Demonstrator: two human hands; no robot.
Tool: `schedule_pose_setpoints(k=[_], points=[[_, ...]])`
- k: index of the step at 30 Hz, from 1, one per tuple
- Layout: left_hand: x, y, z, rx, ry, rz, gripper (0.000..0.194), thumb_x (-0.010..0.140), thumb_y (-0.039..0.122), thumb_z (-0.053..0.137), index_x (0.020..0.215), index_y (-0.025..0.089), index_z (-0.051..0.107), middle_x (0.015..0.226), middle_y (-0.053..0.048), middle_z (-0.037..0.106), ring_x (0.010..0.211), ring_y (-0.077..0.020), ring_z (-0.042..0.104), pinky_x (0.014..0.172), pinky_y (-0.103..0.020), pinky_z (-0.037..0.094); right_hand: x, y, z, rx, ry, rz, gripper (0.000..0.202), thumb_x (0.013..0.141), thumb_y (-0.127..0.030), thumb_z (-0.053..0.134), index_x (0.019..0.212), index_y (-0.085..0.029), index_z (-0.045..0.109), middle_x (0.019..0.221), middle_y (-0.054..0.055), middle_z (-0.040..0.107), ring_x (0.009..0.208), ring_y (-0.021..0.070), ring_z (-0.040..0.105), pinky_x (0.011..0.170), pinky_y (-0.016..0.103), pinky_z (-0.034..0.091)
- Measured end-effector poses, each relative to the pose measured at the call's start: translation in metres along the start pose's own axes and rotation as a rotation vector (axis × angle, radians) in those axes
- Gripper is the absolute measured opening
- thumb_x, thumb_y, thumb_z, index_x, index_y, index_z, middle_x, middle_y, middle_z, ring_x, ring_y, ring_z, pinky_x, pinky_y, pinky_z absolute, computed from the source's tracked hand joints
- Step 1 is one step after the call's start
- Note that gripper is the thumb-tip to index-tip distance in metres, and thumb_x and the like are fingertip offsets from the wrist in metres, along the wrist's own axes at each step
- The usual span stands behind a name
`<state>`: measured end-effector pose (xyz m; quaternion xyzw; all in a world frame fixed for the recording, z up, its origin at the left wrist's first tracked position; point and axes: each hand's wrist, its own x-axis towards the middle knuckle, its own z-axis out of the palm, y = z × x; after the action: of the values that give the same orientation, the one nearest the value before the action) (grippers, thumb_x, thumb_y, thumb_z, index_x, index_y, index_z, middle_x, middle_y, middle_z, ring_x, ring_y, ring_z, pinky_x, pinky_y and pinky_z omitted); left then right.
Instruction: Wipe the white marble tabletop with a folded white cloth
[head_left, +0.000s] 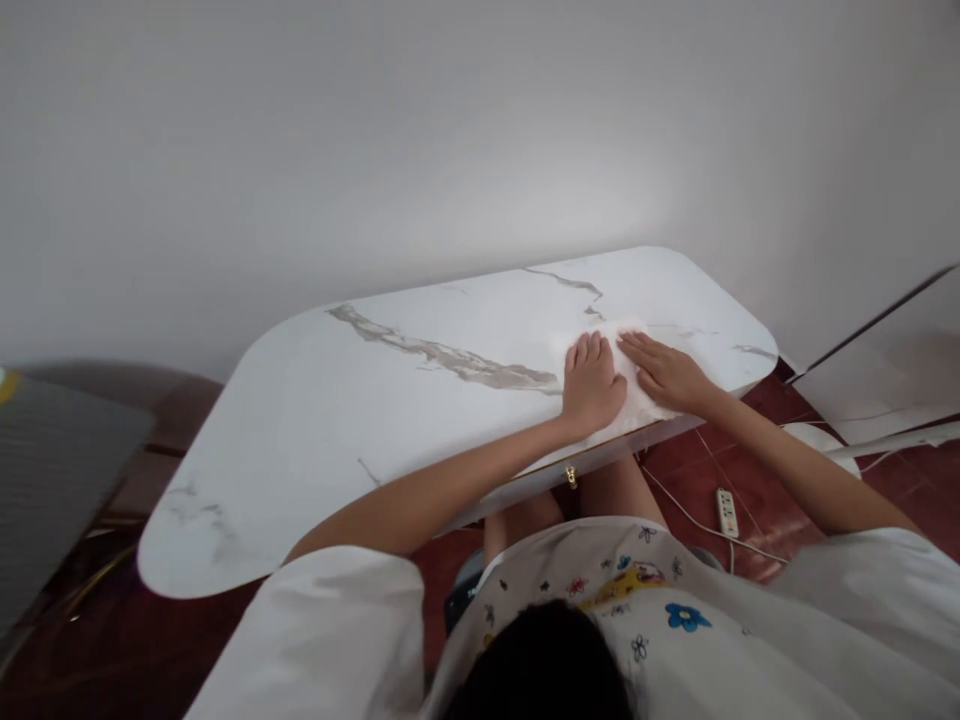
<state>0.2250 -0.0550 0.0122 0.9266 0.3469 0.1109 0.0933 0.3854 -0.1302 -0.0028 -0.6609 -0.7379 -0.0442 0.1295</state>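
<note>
A thin white sheet (637, 405), a tissue or a cloth, lies on the white marble-patterned tabletop (300, 430) near its front edge. My left hand (594, 385) rests flat on the sheet's left part, fingers pointing away from me and thumb out to the right. Beside it, my right hand (667, 372) presses on the right part, palm down, with straight fingers pointing left. A narrow gap separates the hands. Both are open, and the sheet beneath them is partly hidden.
Behind the table stands a plain pale wall (420, 150). A gold drawer knob (571, 476) shows below the front edge. On the red tiled floor, a white power strip (726, 513) lies with its cable at the right. A grey ribbed surface (60, 480) is at the left.
</note>
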Motion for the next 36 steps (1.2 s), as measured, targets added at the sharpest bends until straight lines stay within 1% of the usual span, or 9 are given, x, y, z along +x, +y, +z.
schedule_pose_setpoints(k=[2,5,8,11,16,25,28,32,36], points=[[-0.008,0.015,0.004,-0.031,-0.012,0.01,0.062,0.087,0.023,0.041,0.147,0.009,0.037,0.158,-0.012,0.032,0.148,-0.0268,0.022,0.122,-0.043,0.019,-0.019,0.004,-0.006,0.011,-0.008,-0.003,0.064,0.091,-0.023,0.036,0.154,-0.027,0.028,0.155,0.0,0.036,0.144,0.0229,0.03,0.115,0.049,0.037],[-0.002,0.04,0.012,-0.067,-0.018,0.043,0.063,0.087,0.023,0.041,0.147,0.005,0.036,0.158,-0.014,0.032,0.148,-0.0274,0.022,0.122,-0.042,0.018,-0.039,0.024,-0.013,0.017,-0.009,0.032,0.064,0.09,-0.022,0.036,0.154,-0.029,0.029,0.155,-0.002,0.036,0.144,0.021,0.03,0.115,0.048,0.037],[0.021,0.06,0.019,-0.089,0.011,0.065,0.061,0.088,0.023,0.038,0.145,0.002,0.038,0.156,-0.016,0.034,0.148,-0.0275,0.024,0.122,-0.041,0.019,-0.043,0.051,-0.016,0.008,0.003,0.092,0.061,0.091,-0.022,0.034,0.152,-0.028,0.033,0.155,-0.003,0.036,0.143,0.0191,0.031,0.115,0.044,0.038],[0.052,0.066,0.025,-0.109,0.047,0.058,0.058,0.089,0.022,0.034,0.144,0.003,0.04,0.154,-0.015,0.038,0.146,-0.027,0.027,0.121,-0.042,0.02,-0.029,0.075,-0.016,-0.023,0.003,0.134,0.059,0.091,-0.022,0.033,0.15,-0.023,0.037,0.155,0.0,0.037,0.143,0.0193,0.032,0.115,0.043,0.037],[0.104,0.042,0.03,-0.091,0.131,0.053,0.055,0.091,0.021,0.034,0.141,0.001,0.043,0.151,-0.017,0.043,0.143,-0.0271,0.033,0.119,-0.042,0.023,0.027,0.101,-0.005,-0.059,-0.016,0.142,0.057,0.092,-0.022,0.031,0.148,-0.017,0.041,0.155,0.003,0.037,0.144,0.0187,0.032,0.117,0.04,0.033],[0.179,-0.057,0.015,0.044,0.134,0.117,0.042,0.093,0.025,0.037,0.129,0.01,0.052,0.141,-0.014,0.052,0.136,-0.0258,0.039,0.115,-0.038,0.025,0.149,0.107,0.03,-0.105,-0.018,0.158,0.055,0.095,-0.026,0.031,0.148,-0.016,0.041,0.155,0.004,0.037,0.143,0.0204,0.033,0.115,0.038,0.034],[0.203,-0.08,0.013,0.088,0.15,0.117,0.04,0.093,0.025,0.037,0.128,0.012,0.053,0.138,-0.013,0.054,0.133,-0.0256,0.041,0.114,-0.039,0.026,0.183,0.113,0.038,-0.122,-0.018,0.165,0.055,0.095,-0.027,0.03,0.147,-0.014,0.041,0.154,0.006,0.038,0.142,0.0217,0.035,0.113,0.039,0.037],[0.231,-0.079,0.022,0.141,0.186,0.096,0.045,0.094,0.023,0.033,0.132,0.006,0.051,0.142,-0.017,0.05,0.135,-0.0286,0.039,0.114,-0.041,0.024,0.204,0.133,0.039,-0.128,-0.012,0.169,0.055,0.094,-0.026,0.03,0.146,-0.012,0.042,0.153,0.007,0.04,0.141,0.0204,0.037,0.114,0.038,0.037],[0.248,-0.052,0.035,0.127,0.208,0.108,0.05,0.094,0.023,0.032,0.137,0.002,0.048,0.147,-0.018,0.046,0.137,-0.0301,0.037,0.114,-0.041,0.024,0.191,0.162,0.032,-0.118,-0.006,0.221,0.055,0.094,-0.025,0.03,0.147,-0.013,0.041,0.153,0.006,0.04,0.141,0.0195,0.037,0.114,0.037,0.036]])
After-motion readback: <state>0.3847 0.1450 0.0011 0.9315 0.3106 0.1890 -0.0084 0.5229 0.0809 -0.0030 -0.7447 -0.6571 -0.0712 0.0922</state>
